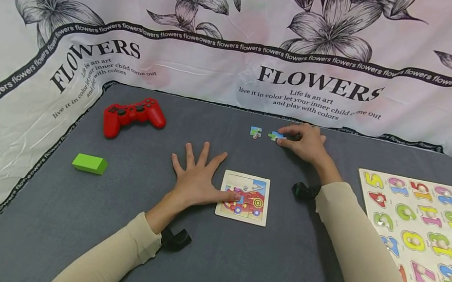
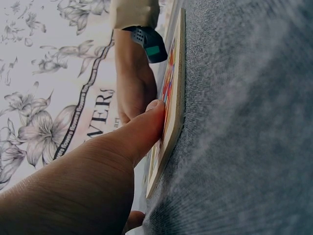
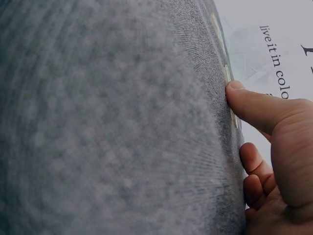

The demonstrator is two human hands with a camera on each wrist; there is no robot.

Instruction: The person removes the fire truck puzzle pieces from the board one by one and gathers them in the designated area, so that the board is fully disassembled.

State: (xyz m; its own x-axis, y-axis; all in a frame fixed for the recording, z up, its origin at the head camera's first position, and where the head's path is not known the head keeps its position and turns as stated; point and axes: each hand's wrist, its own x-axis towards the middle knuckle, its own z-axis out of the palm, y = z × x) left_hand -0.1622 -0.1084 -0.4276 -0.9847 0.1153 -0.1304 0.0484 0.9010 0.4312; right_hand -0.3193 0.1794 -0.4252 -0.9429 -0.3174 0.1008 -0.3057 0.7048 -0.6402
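Right now my left hand lies flat with fingers spread, thumb pressing the small fire-truck puzzle board mid-mat. My right hand pinches a loose blue-green puzzle piece at the far edge, beside another piece. A shallow fingertip pinch could let it slip.

We see red game controller far left on grey mat, green block nearer, number puzzle board right, floral cloth behind.
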